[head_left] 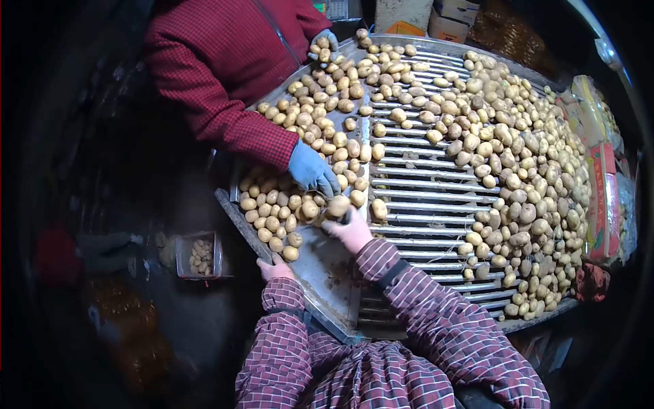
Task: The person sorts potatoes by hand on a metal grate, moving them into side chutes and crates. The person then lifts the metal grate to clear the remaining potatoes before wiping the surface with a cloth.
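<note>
My right hand (353, 233) is closed at a potato (338, 206) over the metal tray; the potato is slightly blurred, and a dark patch shows at the fingers. My left hand (276, 269) rests on the rim of the sorting table (313, 300), its visible fingers apart, just below a potato (291, 253) at the heap's edge. Right beside the potato at my right hand is a co-worker's blue-gloved hand (313, 169). The co-worker's other gloved hand (323, 48) holds potatoes at the far edge.
Metal bars (429, 198) run across the table's middle, with many potatoes (531, 191) heaped to their right. A red banana carton (603, 198) stands past the right edge. A crate of potatoes (199, 258) sits on the floor at left. The co-worker stands across on the left.
</note>
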